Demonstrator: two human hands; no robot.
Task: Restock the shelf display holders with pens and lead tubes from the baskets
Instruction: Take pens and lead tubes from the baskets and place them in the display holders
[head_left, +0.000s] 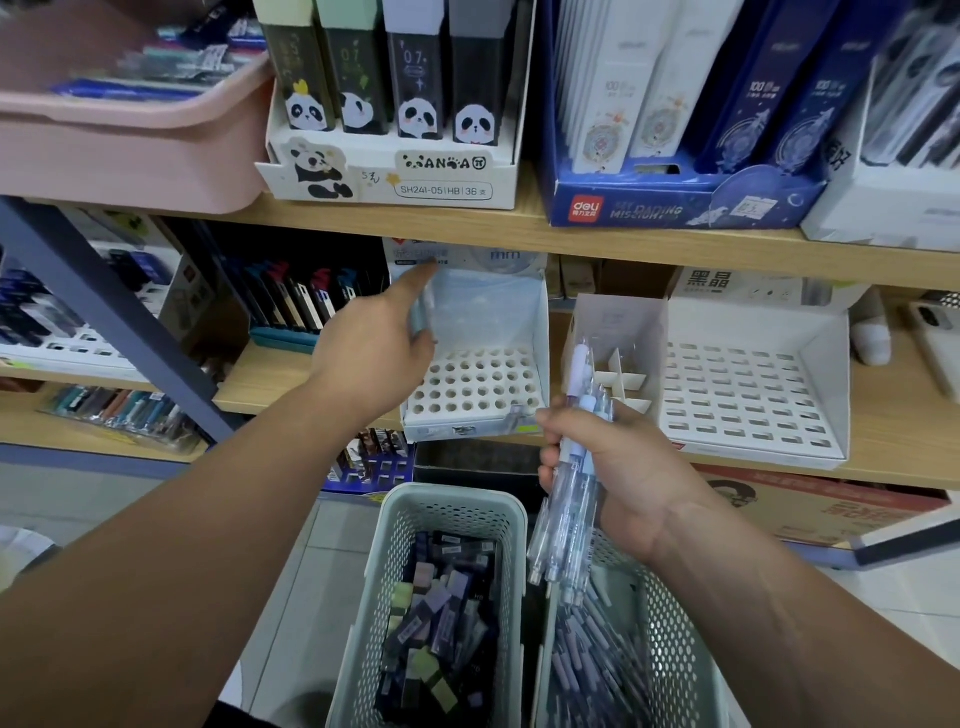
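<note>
Bottom centre: mesh basket (452, 493) of lead tubes (441, 613). Beside it, lower right: second basket (670, 639) of loose pens (587, 670). Centre right: right hand (613, 467), fingers curled tight round a bundle of pens (571, 499) above that basket. Centre: left hand (374, 348), forefinger extended, appears to pinch a single pen (427, 312), blurred, upright over the round-holed display holder (478, 384) on the middle shelf (291, 379).

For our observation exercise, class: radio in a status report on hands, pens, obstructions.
Left hand holds one pen at round-hole holder. Right hand grips pen bunch. Holes unobstructed.
</note>
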